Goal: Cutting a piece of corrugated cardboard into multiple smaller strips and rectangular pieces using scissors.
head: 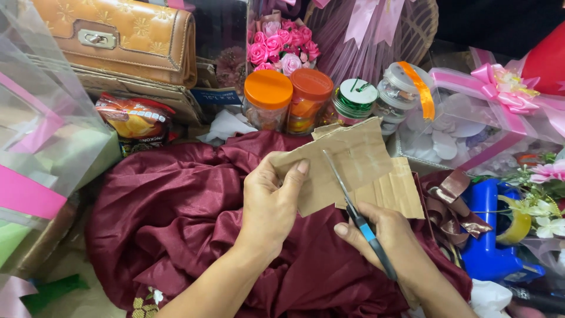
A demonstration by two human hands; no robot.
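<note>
1. Our left hand [272, 203] pinches a flat, ragged piece of brown cardboard [347, 165] above glossy, rumpled maroon satin cloth [188, 218].
2. Our right hand [391, 241] clasps blue-handled scissors [360, 221], thin metal blades lying across the cardboard.
3. Behind stand two orange-lidded plastic jars [288, 100].

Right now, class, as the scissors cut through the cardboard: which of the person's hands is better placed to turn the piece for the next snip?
The left hand. It pinches the cardboard at its near edge, free to pivot it, while the right hand is occupied gripping the blue-handled scissors.
</note>
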